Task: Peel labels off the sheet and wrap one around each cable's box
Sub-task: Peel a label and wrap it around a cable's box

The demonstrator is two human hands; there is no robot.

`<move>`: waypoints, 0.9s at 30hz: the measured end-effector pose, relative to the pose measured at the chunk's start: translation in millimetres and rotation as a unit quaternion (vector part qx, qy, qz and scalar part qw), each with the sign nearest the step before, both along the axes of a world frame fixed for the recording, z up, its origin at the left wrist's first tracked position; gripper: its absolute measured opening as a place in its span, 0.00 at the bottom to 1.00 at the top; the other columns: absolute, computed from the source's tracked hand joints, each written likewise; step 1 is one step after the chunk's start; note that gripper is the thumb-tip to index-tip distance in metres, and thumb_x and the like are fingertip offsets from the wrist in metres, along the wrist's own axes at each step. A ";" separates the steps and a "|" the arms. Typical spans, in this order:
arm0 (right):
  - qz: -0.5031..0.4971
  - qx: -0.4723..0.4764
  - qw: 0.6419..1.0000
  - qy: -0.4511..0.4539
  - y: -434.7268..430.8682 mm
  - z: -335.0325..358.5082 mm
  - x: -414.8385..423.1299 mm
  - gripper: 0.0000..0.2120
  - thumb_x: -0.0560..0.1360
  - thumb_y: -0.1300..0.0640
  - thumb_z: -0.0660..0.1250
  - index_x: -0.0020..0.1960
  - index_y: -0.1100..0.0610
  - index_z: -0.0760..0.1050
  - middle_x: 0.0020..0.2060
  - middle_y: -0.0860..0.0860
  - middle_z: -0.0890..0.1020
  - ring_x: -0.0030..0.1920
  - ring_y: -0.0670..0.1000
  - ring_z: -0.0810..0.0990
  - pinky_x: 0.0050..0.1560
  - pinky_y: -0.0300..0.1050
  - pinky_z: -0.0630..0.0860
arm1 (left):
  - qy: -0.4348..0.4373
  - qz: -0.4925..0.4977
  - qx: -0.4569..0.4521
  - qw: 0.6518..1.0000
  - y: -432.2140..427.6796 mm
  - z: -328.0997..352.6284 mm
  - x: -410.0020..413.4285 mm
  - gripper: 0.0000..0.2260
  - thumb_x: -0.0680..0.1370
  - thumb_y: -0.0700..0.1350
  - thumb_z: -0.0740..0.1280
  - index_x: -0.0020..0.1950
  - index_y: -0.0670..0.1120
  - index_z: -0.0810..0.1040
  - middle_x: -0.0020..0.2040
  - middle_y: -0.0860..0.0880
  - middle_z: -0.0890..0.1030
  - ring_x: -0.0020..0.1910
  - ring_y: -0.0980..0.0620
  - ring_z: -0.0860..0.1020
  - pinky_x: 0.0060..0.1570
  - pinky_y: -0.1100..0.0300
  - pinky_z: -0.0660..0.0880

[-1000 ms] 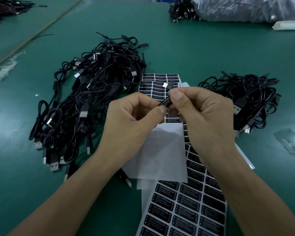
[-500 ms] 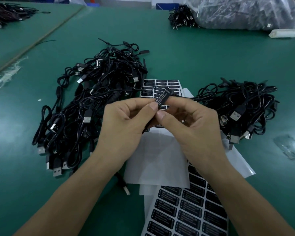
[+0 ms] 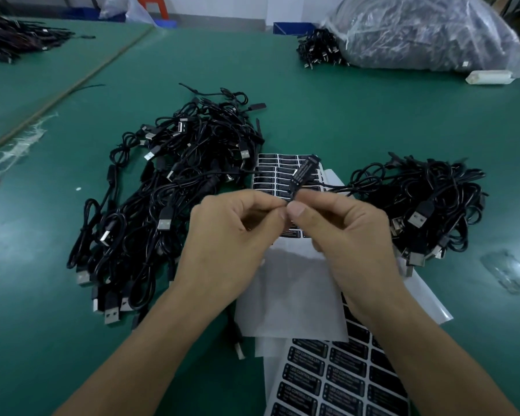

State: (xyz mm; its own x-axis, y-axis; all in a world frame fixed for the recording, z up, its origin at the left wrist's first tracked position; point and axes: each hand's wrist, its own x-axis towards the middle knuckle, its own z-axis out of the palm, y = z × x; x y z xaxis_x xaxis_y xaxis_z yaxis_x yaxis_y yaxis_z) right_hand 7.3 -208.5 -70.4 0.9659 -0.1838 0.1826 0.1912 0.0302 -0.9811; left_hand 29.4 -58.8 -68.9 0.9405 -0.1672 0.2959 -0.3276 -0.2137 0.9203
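Two hands meet at centre, above the green table [image 3: 357, 115]. I see the left hand [image 3: 231, 235] with its fingers curled, thumb and forefinger pinching the low end of the box [image 3: 304, 175]. The right hand [image 3: 345, 235] is curled too, thumb tip pressed on that same low end from the other side. The box is held off the table, tilted up and away to the right, with white print along its face and its upper end free. A thin cable [image 3: 335, 186] runs from near the box toward the right pile [image 3: 427, 205]. The left pile [image 3: 168, 199], the larger one, lies just beside the left hand.

Under the hands is a blank sheet [image 3: 288, 295]. At the near edge is a label sheet [image 3: 327, 382] with rows of black labels. A far sheet [image 3: 272, 172] of labels lies behind the box. At far right is a clear bag [image 3: 418, 31] of cables. I cannot tell whether the label is fully wrapped.
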 end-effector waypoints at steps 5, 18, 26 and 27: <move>0.038 -0.068 0.997 -0.027 5.9 2.2 -3.0 0.08 0.78 0.61 0.69 0.46 0.50 0.84 0.30 0.38 0.83 0.31 0.35 0.79 0.34 0.25 0.71 | 0.004 0.011 -0.062 0.998 2.1 1.8 2.1 0.05 0.76 0.39 0.74 0.45 0.48 0.86 0.38 0.54 0.86 0.38 0.56 0.85 0.39 0.67 0.79; 0.008 -0.036 0.998 0.059 9.2 14.0 2.2 0.14 0.77 0.59 0.71 0.32 0.53 0.84 0.25 0.44 0.80 0.27 0.38 0.77 0.28 0.28 0.69 | 0.004 0.003 -0.099 0.995 -2.3 -2.3 -3.5 0.04 0.75 0.39 0.76 0.44 0.47 0.85 0.36 0.52 0.86 0.34 0.55 0.85 0.37 0.64 0.80; -0.120 -0.112 0.986 0.041 -18.7 53.7 9.0 0.10 0.83 0.54 0.61 0.46 0.54 0.75 0.33 0.51 0.85 0.27 0.54 0.83 0.23 0.48 0.78 | -0.085 0.115 -0.064 0.988 3.1 1.8 0.2 0.06 0.78 0.42 0.72 0.41 0.50 0.81 0.35 0.56 0.81 0.31 0.61 0.76 0.33 0.70 0.72; -0.154 -0.137 0.978 0.031 -32.2 62.1 11.4 0.10 0.83 0.51 0.62 0.44 0.52 0.75 0.32 0.53 0.84 0.27 0.56 0.83 0.26 0.54 0.80 | -0.088 0.135 -0.043 0.986 7.3 3.4 1.7 0.07 0.78 0.42 0.72 0.40 0.50 0.81 0.34 0.56 0.81 0.30 0.61 0.75 0.32 0.71 0.71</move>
State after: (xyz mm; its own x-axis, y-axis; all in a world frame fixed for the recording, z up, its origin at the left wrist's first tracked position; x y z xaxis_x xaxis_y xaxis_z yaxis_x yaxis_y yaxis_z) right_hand 18.7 -240.7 -8.2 0.8834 -0.4195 0.2091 0.0909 -0.2842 -0.9544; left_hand 31.1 -51.6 -65.5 0.8797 0.1149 0.4614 -0.4263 -0.2395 0.8723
